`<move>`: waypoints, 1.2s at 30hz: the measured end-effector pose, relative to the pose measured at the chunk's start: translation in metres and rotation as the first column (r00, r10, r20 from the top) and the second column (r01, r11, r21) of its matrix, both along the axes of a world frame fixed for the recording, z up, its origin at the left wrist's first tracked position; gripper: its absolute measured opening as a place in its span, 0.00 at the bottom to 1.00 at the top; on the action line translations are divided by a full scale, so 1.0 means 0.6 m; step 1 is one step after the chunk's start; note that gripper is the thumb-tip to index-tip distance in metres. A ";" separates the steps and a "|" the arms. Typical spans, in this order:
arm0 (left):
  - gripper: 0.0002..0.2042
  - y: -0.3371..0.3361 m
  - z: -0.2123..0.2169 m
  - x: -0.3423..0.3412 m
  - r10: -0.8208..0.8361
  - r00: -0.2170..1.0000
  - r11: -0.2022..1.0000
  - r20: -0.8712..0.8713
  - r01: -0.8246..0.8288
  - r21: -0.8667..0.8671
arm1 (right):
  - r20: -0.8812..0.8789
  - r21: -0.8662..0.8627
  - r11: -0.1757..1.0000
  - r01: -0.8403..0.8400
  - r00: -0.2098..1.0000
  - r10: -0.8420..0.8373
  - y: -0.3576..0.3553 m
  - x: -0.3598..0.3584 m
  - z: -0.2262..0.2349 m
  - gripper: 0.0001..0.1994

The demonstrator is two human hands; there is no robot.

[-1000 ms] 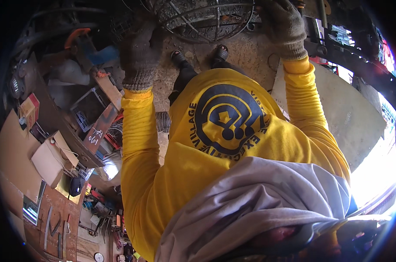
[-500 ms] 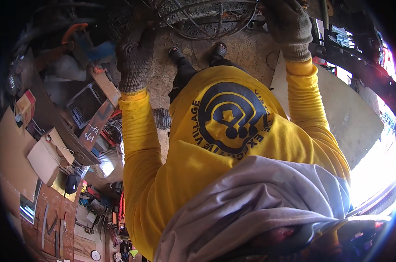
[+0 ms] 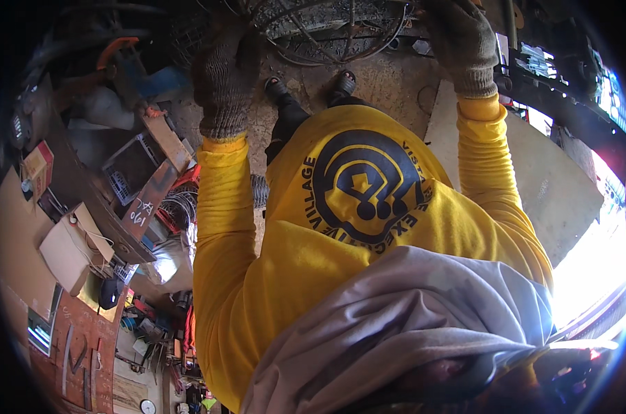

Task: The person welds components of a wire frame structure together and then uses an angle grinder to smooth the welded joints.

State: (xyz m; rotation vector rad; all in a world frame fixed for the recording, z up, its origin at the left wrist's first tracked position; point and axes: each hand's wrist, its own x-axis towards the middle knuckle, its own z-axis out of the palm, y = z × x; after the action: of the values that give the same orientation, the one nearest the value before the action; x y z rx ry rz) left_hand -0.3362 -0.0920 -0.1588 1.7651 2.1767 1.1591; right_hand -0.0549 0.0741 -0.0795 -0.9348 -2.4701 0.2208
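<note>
A round cage-like frame of dark metal rods (image 3: 349,38) sits at the top middle, cut off by the picture's edge. My left hand (image 3: 227,79), in a dark knitted glove, is beside the frame's left side. Its fingers look curled, but deep shadow hides what they hold. On the frame's right side is my right hand (image 3: 464,47), in a grey-brown knitted glove. Its fingers are bent closed near the upper edge, and what lies in them is out of sight. Both sleeves are yellow.
My sandalled feet (image 3: 277,88) stand on a rough floor just below the frame. A large pale sheet (image 3: 527,165) lies to the right. On the left are a wooden board (image 3: 168,141), a crate (image 3: 130,169), coiled wire (image 3: 180,207) and an open cardboard box (image 3: 68,248).
My left hand has moved right and slightly down, closer to the metal frame. My right hand has shifted slightly right and down. The frame looks almost unchanged.
</note>
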 end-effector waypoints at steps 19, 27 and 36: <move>0.10 0.007 0.005 0.007 -0.031 0.998 0.998 -0.050 0.033 0.053 | 0.032 -0.033 0.999 0.008 0.999 -0.007 -0.001 -0.004 0.014 0.08; 0.11 0.000 0.002 0.008 -0.047 0.999 0.996 -0.004 0.047 0.073 | 0.008 -0.005 1.000 0.007 1.000 -0.007 -0.003 -0.003 0.009 0.07; 0.13 0.005 0.012 0.010 -0.062 0.998 0.998 -0.002 0.062 -0.026 | -0.069 0.058 0.997 -0.042 0.997 0.046 0.002 0.008 -0.007 0.08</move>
State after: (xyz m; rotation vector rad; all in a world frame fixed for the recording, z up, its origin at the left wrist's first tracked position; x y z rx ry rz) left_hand -0.3304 -0.0892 -0.1515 1.8104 2.1129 1.1107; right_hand -0.0502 0.0755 -0.0840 -0.8353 -2.4207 0.1939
